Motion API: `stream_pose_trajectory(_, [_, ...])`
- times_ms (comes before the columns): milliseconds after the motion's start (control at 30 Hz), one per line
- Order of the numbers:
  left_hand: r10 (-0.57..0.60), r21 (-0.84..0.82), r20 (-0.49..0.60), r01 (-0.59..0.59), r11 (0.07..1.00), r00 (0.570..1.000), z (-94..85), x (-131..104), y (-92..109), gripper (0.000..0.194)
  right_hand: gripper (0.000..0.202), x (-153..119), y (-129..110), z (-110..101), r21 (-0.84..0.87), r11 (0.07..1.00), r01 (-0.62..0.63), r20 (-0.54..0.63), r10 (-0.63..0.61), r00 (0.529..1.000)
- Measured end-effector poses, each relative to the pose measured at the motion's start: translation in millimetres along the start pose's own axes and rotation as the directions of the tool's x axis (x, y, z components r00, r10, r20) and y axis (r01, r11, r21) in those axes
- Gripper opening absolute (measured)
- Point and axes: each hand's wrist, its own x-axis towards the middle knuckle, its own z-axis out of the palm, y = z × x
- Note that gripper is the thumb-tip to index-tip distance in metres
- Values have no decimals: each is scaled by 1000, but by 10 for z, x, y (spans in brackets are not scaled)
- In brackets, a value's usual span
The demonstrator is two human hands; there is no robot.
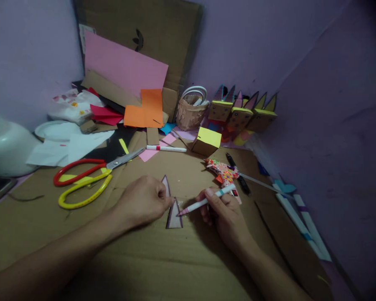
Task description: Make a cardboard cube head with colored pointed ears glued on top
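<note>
A small pale triangle with a dark purple outline (pixel 174 217) lies flat on the cardboard surface (pixel 128 259). My left hand (pixel 146 200) is closed, its fingertips pressed at the top of that triangle. Behind those fingers a second outlined triangle (pixel 166 184) shows in part; whether the hand grips it is hidden. Between the thumb and fingers of my right hand (pixel 222 209) is a white marker (pixel 203 202) with a pink tip, which points down onto the lower triangle.
Red and yellow scissors (pixel 108 169) lie at the left, beside a white jar (pixel 9 146). A yellow-topped box (pixel 207 142) and a patterned glue gun (pixel 224 170) are beyond my right hand. Three eared box figures (pixel 241 115), a basket (pixel 191 112) and orange paper (pixel 147 113) stand farther back.
</note>
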Motion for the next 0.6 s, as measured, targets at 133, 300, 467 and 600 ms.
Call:
stream_pose_trajectory(133, [-13, 12, 28, 13, 1000, 1000, -22, 2, 24, 34, 39, -4, -2, -2, -22, 1000, 5, 9, -5, 1000])
stream_pose_trajectory(300, [-10, 46, 38, 9, 999, 999, -17, 9, 34, 31, 40, -21, -7, 8, -64, 998, 27, 13, -26, 1000])
stream_pose_trajectory(467, [-24, 78, 42, 20, 997, 999, -29, 4, 51, 30, 35, -105, 11, 8, -171, 967, 189, 37, -186, 982])
stream_pose_trajectory(600, [-9, 82, 22, 7, 997, 1000, -26, 8, 51, 29, 31, -184, 56, -16, -252, 919, 304, 120, -282, 952])
